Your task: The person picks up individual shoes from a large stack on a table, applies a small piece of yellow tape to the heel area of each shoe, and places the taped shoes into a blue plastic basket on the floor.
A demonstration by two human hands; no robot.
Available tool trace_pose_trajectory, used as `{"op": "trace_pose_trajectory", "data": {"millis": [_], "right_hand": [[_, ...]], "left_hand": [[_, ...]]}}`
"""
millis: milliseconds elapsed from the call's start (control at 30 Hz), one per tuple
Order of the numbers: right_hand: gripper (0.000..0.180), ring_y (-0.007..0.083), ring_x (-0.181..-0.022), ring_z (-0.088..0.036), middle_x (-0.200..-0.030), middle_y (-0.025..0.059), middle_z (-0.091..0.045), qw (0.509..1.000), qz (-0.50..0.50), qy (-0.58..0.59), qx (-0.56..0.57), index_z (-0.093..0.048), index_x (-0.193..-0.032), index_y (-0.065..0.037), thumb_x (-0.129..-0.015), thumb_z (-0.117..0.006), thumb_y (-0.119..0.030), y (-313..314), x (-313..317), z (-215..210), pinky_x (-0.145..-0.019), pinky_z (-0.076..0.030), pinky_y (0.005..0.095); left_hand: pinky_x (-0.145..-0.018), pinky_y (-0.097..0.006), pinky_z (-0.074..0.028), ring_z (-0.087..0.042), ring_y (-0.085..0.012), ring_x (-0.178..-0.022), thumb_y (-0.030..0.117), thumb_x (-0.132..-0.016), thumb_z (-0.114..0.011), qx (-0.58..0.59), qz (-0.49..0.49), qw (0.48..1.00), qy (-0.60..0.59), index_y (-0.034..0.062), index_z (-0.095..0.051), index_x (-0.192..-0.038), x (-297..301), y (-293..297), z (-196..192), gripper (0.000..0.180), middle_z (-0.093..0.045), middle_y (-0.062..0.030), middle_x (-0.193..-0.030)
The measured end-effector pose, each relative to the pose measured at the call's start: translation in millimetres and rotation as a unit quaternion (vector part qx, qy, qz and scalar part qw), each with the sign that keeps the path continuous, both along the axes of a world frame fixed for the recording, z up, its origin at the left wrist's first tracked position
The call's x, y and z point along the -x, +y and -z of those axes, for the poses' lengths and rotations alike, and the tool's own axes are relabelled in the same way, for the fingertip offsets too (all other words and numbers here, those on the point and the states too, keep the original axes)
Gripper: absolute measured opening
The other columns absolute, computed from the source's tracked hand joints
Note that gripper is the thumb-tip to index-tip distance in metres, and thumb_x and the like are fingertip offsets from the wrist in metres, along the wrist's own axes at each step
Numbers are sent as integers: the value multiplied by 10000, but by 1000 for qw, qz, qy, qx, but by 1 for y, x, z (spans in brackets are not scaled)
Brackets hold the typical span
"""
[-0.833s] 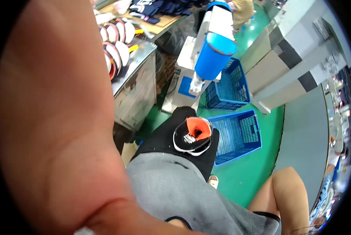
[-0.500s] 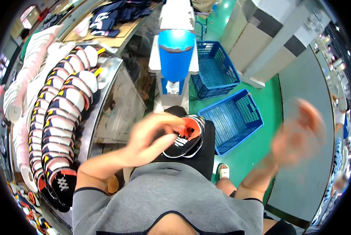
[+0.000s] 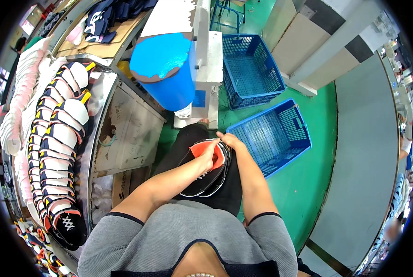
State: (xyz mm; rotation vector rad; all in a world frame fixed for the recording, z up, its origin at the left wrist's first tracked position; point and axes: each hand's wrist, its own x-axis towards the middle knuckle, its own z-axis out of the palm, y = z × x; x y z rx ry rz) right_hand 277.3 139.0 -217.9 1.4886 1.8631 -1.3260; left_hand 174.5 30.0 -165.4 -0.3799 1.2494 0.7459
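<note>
The person sits with a small stack of dark shoe upper pieces (image 3: 206,177) on the lap, and both hands are on it. The top piece shows an orange lining (image 3: 205,151). On the left, a long row of white, black and yellow upper pieces (image 3: 59,138) lies overlapped on the metal table (image 3: 123,134), so a large amount of pieces seems already laid out there. The 2 blue baskets (image 3: 273,136) on the green floor (image 3: 317,175) look empty, so nothing has gone into them. Judging from this, the work on the lap stack is in the middle: one piece is in hand and some more lie under it.

The left hand (image 3: 211,154) is curled, with the fingers closed over the orange lining near its upper edge, and it seems to pinch or press this part. The right hand (image 3: 227,138) is also mostly closed and touches the top rim of the same piece, just beside the left hand. How firmly each hand grips is hard to tell, because the fingers cover each other. A blue cylinder (image 3: 167,69) of the machine (image 3: 206,55) stands in front of the knees.
</note>
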Motion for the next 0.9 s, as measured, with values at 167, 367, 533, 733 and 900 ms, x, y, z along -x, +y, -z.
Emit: {"op": "trace_pose_trajectory", "data": {"millis": [167, 367, 533, 733, 900], "right_hand": [[322, 210, -804, -584, -889, 111, -618, 889, 326, 292, -135, -620, -889, 10, -881, -552, -305, -7, -56, -32, -734, -462, 313], [641, 169, -922, -534, -1075, 96, -501, 735, 508, 443, -73, -261, -1293, -55, -829, -677, -204, -43, -89, -184, -737, -466, 327], [439, 118, -774, -554, -908, 27, -567, 805, 376, 453, 77, -520, -1112, -105, -945, -416, -497, -77, -86, -239, -687, -483, 316], [225, 70, -736, -518, -820, -26, -531, 841, 298, 449, -48, -539, -961, -129, -948, -477, -345, -108, -58, -256, -615, -446, 251], [205, 109, -866, -554, -911, 9, -548, 766, 340, 542, 59, -491, -1043, -113, -922, -510, -277, -113, -36, -259, -715, -478, 263]], "left_hand": [[-903, -314, -428, -566, -199, -1002, 407, -812, -585, -259, 52, 964, 5, 39, -544, -1144, -4, -16, -57, 497, -607, -107, -1068], [-880, -279, -417, -526, -147, -1006, 246, -869, -472, -442, 224, 863, 98, -32, -468, -1211, 13, -35, -171, 441, -554, -99, -1088], [-597, -311, -500, -622, -178, -687, 232, -860, -421, -613, 179, 662, 394, 8, -563, -1042, 18, -62, -141, 321, -623, -124, -837], [-882, -337, -453, -590, -256, -993, 224, -858, -460, -612, 192, 667, 380, -1, -559, -1121, 27, -106, -144, 360, -614, -170, -1045], [-945, -320, -400, -535, -246, -1085, 139, -848, -485, -654, 140, 656, 350, 3, -534, -1162, 46, -107, -171, 346, -571, -170, -1129]]}}
